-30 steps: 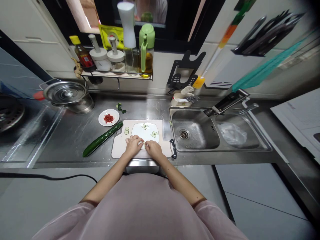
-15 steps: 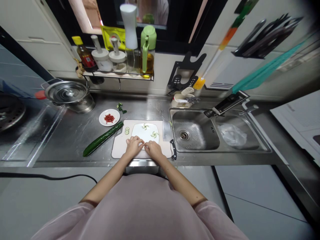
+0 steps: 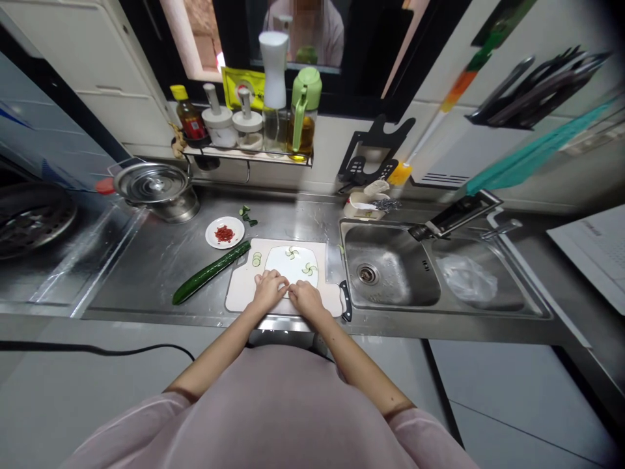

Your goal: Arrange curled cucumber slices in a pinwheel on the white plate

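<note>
My left hand (image 3: 268, 290) and my right hand (image 3: 306, 298) rest side by side at the near edge of a white plate (image 3: 295, 259), fingertips pinched together over something small I cannot make out. The plate lies on a pale cutting board (image 3: 239, 291) and carries two pinwheel shapes of cucumber slices (image 3: 309, 268). A few loose cucumber slices (image 3: 256, 258) sit on the board's left part. A long cucumber (image 3: 209, 273) lies slanted to the left of the board. A cleaver (image 3: 338, 280) lies along the board's right edge.
A small dish of red chilli (image 3: 224, 232) and cucumber ends (image 3: 247, 214) lie behind the cucumber. A steel pot (image 3: 154, 189) stands at the left, a sink (image 3: 390, 273) at the right. A rack of bottles (image 3: 254, 117) hangs on the back wall.
The view has shifted a little down and right. Both hands stay pinched at the plate's near edge with only slight finger movement.
</note>
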The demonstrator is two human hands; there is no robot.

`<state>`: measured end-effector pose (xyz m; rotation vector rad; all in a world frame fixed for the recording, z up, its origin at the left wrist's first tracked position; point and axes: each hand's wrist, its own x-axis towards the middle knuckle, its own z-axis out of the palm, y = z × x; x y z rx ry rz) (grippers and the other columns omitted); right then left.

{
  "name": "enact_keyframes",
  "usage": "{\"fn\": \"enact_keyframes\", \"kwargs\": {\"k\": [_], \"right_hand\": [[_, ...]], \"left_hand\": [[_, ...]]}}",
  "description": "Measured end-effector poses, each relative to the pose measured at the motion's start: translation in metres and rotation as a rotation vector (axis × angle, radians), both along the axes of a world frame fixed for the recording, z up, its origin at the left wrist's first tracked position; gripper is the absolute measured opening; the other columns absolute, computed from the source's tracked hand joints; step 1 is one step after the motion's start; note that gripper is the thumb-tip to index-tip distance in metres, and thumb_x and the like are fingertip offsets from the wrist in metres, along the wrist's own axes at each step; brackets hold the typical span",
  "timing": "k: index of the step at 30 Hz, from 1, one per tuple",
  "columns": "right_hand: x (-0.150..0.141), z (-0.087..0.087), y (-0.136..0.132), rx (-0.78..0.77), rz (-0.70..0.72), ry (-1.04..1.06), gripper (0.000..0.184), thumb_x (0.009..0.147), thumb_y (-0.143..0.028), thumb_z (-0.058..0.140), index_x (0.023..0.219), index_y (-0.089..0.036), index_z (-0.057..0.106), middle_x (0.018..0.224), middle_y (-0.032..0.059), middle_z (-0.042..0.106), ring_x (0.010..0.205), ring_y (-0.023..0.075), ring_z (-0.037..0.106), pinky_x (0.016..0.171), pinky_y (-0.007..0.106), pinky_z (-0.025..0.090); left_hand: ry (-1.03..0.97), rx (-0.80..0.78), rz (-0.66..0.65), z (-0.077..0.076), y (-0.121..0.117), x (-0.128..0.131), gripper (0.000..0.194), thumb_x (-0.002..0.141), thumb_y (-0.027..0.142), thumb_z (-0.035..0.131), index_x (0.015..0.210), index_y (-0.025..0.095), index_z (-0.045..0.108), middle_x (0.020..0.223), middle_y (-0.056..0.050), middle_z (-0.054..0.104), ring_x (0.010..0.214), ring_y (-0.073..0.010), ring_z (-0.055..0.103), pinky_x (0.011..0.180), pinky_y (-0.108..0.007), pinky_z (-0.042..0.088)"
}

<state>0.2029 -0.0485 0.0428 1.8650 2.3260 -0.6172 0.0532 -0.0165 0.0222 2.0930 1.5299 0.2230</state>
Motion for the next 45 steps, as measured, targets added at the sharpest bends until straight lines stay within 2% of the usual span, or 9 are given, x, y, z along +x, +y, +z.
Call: {"fn": "enact_keyframes", "kwargs": {"k": [12, 17, 20, 23, 27, 30, 38, 42, 45], "right_hand": [[-0.001, -0.005, 0.000, 0.035, 0.018, -0.003, 0.036, 0.096, -0.023, 0.038, 0.125, -0.024, 0.058, 0.104, 0.0095, 0.064, 0.097, 0.0222, 0.055, 0.075, 0.029, 0.040], [0.001, -0.007, 0.001, 0.044, -0.026, 0.024, 0.029, 0.095, -0.023, 0.040, 0.112, -0.020, 0.064, 0.102, 0.0091, 0.066, 0.096, 0.0216, 0.056, 0.076, 0.028, 0.039], [0.003, -0.008, 0.002, 0.074, -0.070, 0.080, 0.027, 0.095, -0.023, 0.041, 0.106, -0.019, 0.065, 0.102, 0.0087, 0.066, 0.096, 0.0204, 0.057, 0.078, 0.028, 0.039], [0.006, -0.010, 0.001, 0.120, -0.113, 0.147, 0.025, 0.093, -0.023, 0.044, 0.106, -0.019, 0.065, 0.101, 0.0077, 0.067, 0.096, 0.0196, 0.058, 0.079, 0.026, 0.038], [0.013, -0.008, 0.001, 0.179, -0.170, 0.237, 0.024, 0.093, -0.023, 0.044, 0.101, -0.019, 0.066, 0.097, 0.0069, 0.068, 0.091, 0.0184, 0.059, 0.076, 0.025, 0.038], [0.018, -0.005, -0.001, 0.211, -0.201, 0.314, 0.026, 0.093, -0.024, 0.042, 0.097, -0.019, 0.067, 0.094, 0.0062, 0.069, 0.086, 0.0175, 0.060, 0.074, 0.025, 0.038], [0.022, -0.003, -0.005, 0.250, -0.210, 0.411, 0.028, 0.092, -0.025, 0.040, 0.090, -0.018, 0.067, 0.084, 0.0055, 0.067, 0.080, 0.0175, 0.060, 0.072, 0.025, 0.039], [0.023, -0.004, -0.007, 0.244, -0.231, 0.430, 0.027, 0.091, -0.025, 0.041, 0.090, -0.018, 0.067, 0.086, 0.0057, 0.068, 0.083, 0.0182, 0.061, 0.075, 0.025, 0.040], [0.024, -0.005, -0.008, 0.233, -0.239, 0.435, 0.027, 0.091, -0.025, 0.041, 0.089, -0.019, 0.067, 0.086, 0.0054, 0.068, 0.083, 0.0178, 0.061, 0.074, 0.025, 0.040]], "left_hand": [[-0.008, -0.010, 0.017, 0.001, -0.002, 0.003, 0.019, 0.087, 0.029, 0.054, 0.091, 0.025, 0.072, 0.104, -0.007, 0.061, 0.106, -0.0256, 0.046, 0.090, -0.043, 0.027], [-0.054, -0.041, 0.074, -0.001, -0.003, 0.006, 0.018, 0.086, 0.029, 0.054, 0.091, 0.025, 0.071, 0.104, -0.007, 0.062, 0.107, -0.0257, 0.048, 0.090, -0.042, 0.028], [-0.096, -0.014, 0.164, -0.003, -0.004, 0.006, 0.020, 0.086, 0.031, 0.054, 0.094, 0.026, 0.071, 0.105, -0.007, 0.063, 0.107, -0.0258, 0.049, 0.091, -0.042, 0.028], [-0.095, 0.049, 0.317, -0.006, -0.001, -0.002, 0.023, 0.087, 0.031, 0.051, 0.099, 0.027, 0.070, 0.106, -0.007, 0.064, 0.107, -0.0262, 0.050, 0.091, -0.043, 0.028], [0.006, 0.107, 0.541, -0.008, 0.015, -0.025, 0.028, 0.087, 0.032, 0.050, 0.108, 0.026, 0.068, 0.111, -0.010, 0.065, 0.107, -0.0292, 0.051, 0.090, -0.045, 0.029], [0.096, 0.109, 0.620, -0.006, 0.030, -0.041, 0.032, 0.087, 0.035, 0.050, 0.111, 0.024, 0.066, 0.113, -0.012, 0.064, 0.108, -0.0319, 0.050, 0.090, -0.047, 0.028], [0.185, 0.081, 0.618, -0.011, 0.046, -0.044, 0.028, 0.082, 0.038, 0.055, 0.103, 0.022, 0.067, 0.111, -0.013, 0.065, 0.108, -0.0330, 0.050, 0.090, -0.046, 0.028], [0.127, 0.073, 0.632, -0.015, 0.045, -0.041, 0.021, 0.080, 0.033, 0.058, 0.097, 0.022, 0.065, 0.109, -0.011, 0.066, 0.108, -0.0314, 0.051, 0.090, -0.044, 0.029], [0.022, 0.057, 0.655, -0.017, 0.045, -0.041, 0.015, 0.080, 0.025, 0.056, 0.093, 0.023, 0.064, 0.098, -0.007, 0.068, 0.104, -0.0275, 0.055, 0.091, -0.042, 0.029]]}}
